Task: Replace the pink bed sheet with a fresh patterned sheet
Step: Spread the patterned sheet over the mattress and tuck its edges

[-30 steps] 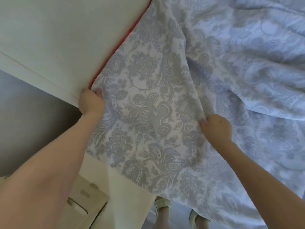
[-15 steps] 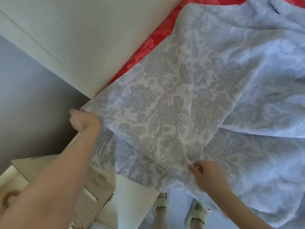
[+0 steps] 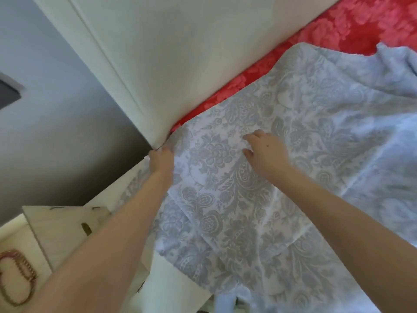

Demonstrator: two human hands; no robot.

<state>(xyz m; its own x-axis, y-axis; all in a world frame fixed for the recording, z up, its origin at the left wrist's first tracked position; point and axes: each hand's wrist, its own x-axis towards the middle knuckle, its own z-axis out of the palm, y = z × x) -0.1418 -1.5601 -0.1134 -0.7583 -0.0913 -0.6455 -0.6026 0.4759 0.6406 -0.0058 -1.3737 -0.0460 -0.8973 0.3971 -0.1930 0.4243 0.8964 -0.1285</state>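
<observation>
Now left hand (image 3: 162, 161) grips patterned sheet (image 3: 228, 224) — right hand (image 3: 266, 152) presses.

two hands: left hand (image 3: 161, 160), right hand (image 3: 266, 152). two sheets: one patterned sheet (image 3: 248, 222) near, one pink sheet (image 3: 338, 30) far right. one headboard (image 3: 180, 53), far. one wooden box (image 3: 63, 224), near left. one beaded loop (image 3: 18, 276), near left edge. one dark frame (image 3: 6, 96), far left.

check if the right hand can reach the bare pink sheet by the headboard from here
Probably yes. The right hand rests open on the patterned sheet, and the pink sheet lies uncovered just beyond it, with only flat cloth between.
</observation>
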